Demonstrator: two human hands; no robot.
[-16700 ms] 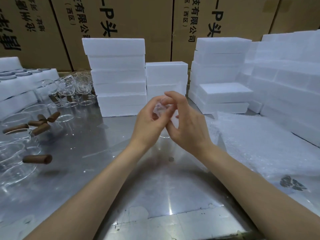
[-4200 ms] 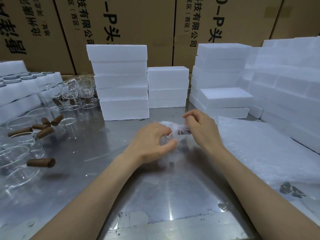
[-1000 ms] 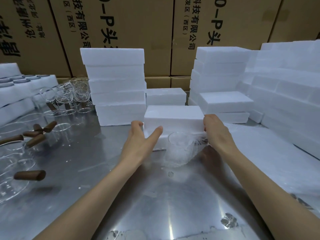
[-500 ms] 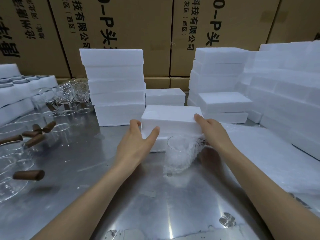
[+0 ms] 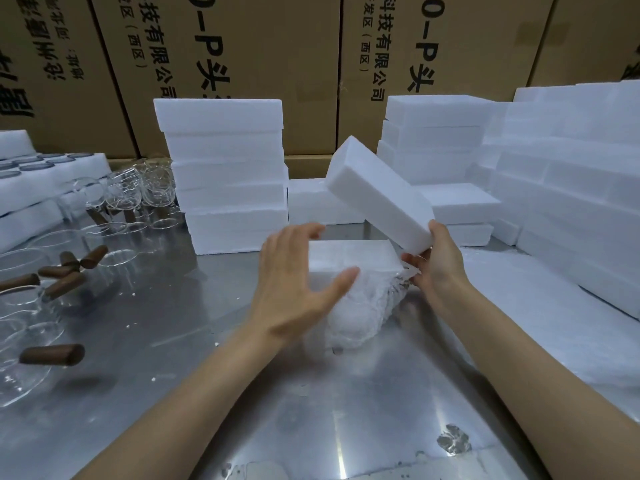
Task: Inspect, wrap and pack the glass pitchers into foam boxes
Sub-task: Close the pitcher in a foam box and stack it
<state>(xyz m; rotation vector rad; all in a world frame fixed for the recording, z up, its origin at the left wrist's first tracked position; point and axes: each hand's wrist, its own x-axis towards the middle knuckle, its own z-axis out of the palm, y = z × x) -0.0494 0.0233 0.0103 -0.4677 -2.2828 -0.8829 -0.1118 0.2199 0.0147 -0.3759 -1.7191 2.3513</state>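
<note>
A glass pitcher wrapped in bubble wrap [image 5: 360,313] stands on the metal table in front of a low white foam box base [image 5: 349,261]. My right hand [image 5: 434,268] grips the near end of the foam lid [image 5: 377,194], which is raised and tilted up to the left above the base. My left hand [image 5: 294,285] hovers with fingers spread and relaxed over the left end of the base, thumb near the wrapped pitcher, holding nothing.
Tall stacks of foam boxes [image 5: 225,174] stand behind, and more foam [image 5: 440,140] piles up at right. Bare glass pitchers with brown wooden handles [image 5: 65,268] crowd the table's left side. Sheets of bubble wrap [image 5: 540,306] lie at right. Cardboard cartons [image 5: 242,46] form the back wall.
My right hand has lifted the foam lid off the base and tilted it up. My left hand has let go of the box and opened above it. The wrapped pitcher stayed put.
</note>
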